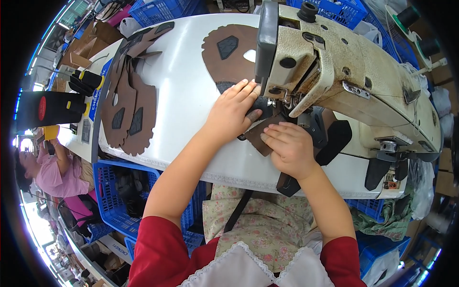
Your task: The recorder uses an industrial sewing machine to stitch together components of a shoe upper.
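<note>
A brown shoe-upper piece with dark textured patches (pixel 227 67) lies on the white table (pixel 179 62), partly under the head of a sewing machine (pixel 334 71). My left hand (pixel 234 112) rests on the piece's dark strip, just left of the needle area, fingers stretched out and thumb apart. Close to the presser foot, my right hand (pixel 289 148) presses down on the near brown flap (pixel 260 138) with its fingers laid flat and side by side. The stitching point itself is mostly hidden by the machine head and my fingers.
More brown upper pieces (pixel 143 91) lie in a pile at the table's left. Below that edge stands a blue plastic basket (pixel 107 201). Another machine (pixel 48 107) and a person in pink (pixel 62 172) are further left. Thread spools (pixel 409 16) stand at the far right.
</note>
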`<move>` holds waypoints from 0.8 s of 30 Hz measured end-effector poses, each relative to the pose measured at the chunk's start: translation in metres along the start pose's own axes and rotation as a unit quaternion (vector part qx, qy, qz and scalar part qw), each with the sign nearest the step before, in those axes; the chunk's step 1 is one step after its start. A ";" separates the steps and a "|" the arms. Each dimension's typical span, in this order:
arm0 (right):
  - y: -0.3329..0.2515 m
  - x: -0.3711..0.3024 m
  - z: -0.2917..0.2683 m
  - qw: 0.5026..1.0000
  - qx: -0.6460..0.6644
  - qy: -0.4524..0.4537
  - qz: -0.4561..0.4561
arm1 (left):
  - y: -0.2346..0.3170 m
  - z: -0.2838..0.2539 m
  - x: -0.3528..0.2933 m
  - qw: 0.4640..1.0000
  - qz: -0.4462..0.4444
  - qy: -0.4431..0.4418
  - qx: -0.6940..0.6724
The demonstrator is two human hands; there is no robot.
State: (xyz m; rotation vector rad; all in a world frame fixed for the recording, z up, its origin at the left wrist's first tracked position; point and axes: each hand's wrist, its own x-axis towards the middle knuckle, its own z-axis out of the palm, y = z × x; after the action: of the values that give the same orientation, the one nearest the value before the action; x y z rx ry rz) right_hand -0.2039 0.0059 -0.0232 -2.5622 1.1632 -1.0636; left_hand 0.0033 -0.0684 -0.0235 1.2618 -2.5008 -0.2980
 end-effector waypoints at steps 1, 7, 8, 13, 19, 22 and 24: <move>0.000 0.000 0.000 1.000 0.000 0.000 0.000 | 0.000 0.001 0.000 1.000 0.001 0.003 0.004; 0.000 -0.001 0.001 1.000 -0.008 -0.001 -0.014 | -0.003 0.003 -0.001 0.999 0.016 0.027 0.017; 0.000 -0.001 0.002 1.000 -0.009 -0.003 -0.014 | -0.003 0.004 -0.001 0.999 0.017 0.027 0.017; -0.001 0.000 0.003 1.000 -0.013 -0.007 -0.015 | -0.005 0.003 0.000 0.999 0.030 0.029 0.032; -0.001 0.000 0.005 1.000 -0.022 -0.008 -0.020 | -0.007 0.003 0.002 0.998 0.038 0.017 0.039; -0.002 0.001 0.007 0.999 -0.030 -0.001 -0.016 | -0.009 0.001 0.006 0.999 0.040 0.007 0.034; -0.001 0.002 0.009 0.999 -0.034 0.009 -0.019 | -0.009 -0.001 0.008 0.999 0.036 -0.001 0.034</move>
State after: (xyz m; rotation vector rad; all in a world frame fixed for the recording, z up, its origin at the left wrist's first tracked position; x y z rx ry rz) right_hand -0.1965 0.0034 -0.0283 -2.6430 1.1789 -1.0740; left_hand 0.0058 -0.0802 -0.0241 1.1935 -2.5716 -0.1986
